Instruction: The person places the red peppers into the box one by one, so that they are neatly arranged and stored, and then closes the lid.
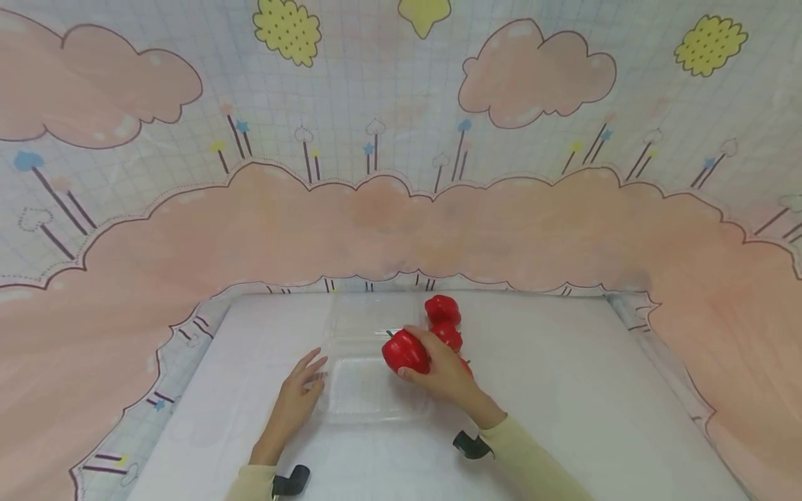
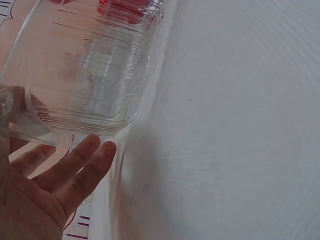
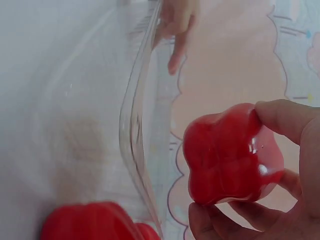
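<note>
- So the red bell pepper is up in the air, lined up in the head view with the right part of the clear container, near where its two halves meet. Green stem points off to the left, and the lobed bottom faces the right wrist cam.
- Right hand has it: fingers and thumb grasping around the sides, pretty clear from the right wrist view.
- The clear container sits opened out on the tabletop, near half like a shallow tray. Its far half lies just behind that, also see-through.
- Left hand is at the container's left edge, fingers released and loosely spread, gripping nothing. Can't tell if the fingertips actually touch the plastic.
- Three more peppers run along the container's right side: a far pepper, a middle pepper close in front of it, and a near pepper mostly hidden by the right hand.
- Both arms have pale yellow sleeves, with a black gadget at each wrist.
- White tabletop under everything, cartoon cloud cloth behind it and around the sides.
</note>
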A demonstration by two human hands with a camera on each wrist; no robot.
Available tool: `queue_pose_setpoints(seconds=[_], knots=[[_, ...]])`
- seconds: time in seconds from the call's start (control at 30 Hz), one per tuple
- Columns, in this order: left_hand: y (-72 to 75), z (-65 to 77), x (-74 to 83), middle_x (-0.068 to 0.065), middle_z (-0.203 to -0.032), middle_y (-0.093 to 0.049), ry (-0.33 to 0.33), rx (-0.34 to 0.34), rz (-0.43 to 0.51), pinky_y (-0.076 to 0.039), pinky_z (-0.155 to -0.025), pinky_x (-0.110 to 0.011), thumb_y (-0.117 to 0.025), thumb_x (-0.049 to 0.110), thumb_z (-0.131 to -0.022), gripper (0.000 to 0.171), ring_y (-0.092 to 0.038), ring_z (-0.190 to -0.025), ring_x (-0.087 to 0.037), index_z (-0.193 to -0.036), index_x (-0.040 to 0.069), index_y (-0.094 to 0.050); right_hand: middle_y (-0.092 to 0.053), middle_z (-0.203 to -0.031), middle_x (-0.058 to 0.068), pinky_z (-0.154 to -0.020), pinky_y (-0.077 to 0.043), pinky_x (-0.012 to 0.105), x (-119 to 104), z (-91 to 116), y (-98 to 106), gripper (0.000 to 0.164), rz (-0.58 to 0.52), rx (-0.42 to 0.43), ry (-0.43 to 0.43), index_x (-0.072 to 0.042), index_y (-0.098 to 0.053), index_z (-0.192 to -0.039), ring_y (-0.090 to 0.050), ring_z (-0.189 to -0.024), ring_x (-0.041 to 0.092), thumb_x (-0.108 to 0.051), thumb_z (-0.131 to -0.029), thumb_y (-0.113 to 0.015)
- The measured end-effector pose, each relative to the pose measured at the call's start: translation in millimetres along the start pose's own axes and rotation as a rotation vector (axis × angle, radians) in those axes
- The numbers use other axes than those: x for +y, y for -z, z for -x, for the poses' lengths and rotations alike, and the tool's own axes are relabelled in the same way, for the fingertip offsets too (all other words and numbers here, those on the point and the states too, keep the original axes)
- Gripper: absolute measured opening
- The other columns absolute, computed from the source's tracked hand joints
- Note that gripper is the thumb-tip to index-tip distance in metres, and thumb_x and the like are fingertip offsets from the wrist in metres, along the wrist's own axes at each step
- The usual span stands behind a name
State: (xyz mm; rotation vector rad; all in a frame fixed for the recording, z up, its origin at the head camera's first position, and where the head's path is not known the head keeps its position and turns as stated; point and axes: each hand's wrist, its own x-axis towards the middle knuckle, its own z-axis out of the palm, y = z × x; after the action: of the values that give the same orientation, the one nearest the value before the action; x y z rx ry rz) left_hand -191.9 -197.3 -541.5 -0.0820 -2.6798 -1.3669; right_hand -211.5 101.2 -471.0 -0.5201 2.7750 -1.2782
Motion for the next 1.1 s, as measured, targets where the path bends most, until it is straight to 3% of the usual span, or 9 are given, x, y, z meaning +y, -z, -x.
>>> queue_pose_setpoints(seconds=[0.37,0.67,1.1], knots=[[-1.5,3.5,-3.1,-0.012,-0.155,-0.04,-0.048,0.016,0.001,-0.059,-0.089,-0.044,-0.054,0.002,-0.093,0.043,-0.064,-0.116,-0.035,-0.136,0.003,-0.056,-0.051,-0.14,-0.002,-0.086,-0.06,0.045,-6,-2,-19,0.084,-0.08,-0.055,0.036,-0.032,-0.04,-0.146,-0.048,-0.131,0.024,-0.033,-0.074,-0.084],[0.2,3.3,-0.3,-0.009,-0.155,-0.041,-0.027,0.016,-0.02,-0.058,-0.091,-0.045,-0.053,0.003,-0.094,0.043,-0.064,-0.117,-0.033,-0.137,0.006,-0.056,-0.051,-0.14,-0.001,-0.088,-0.06,0.043,-9,-8,-31,0.082,-0.159,-0.107,0.027,-0.033,-0.04,-0.146,-0.047,-0.13,0.025,-0.029,-0.076,-0.083],[0.4,1.6,0.7,-0.009,-0.155,-0.041,-0.019,0.016,-0.031,-0.057,-0.093,-0.044,-0.055,0.003,-0.093,0.043,-0.064,-0.118,-0.032,-0.136,0.005,-0.057,-0.054,-0.14,0.001,-0.088,-0.06,0.043,-16,-27,-52,0.086,-0.13,-0.175,-0.052,-0.032,-0.039,-0.147,-0.05,-0.129,0.026,-0.031,-0.074,-0.084]])
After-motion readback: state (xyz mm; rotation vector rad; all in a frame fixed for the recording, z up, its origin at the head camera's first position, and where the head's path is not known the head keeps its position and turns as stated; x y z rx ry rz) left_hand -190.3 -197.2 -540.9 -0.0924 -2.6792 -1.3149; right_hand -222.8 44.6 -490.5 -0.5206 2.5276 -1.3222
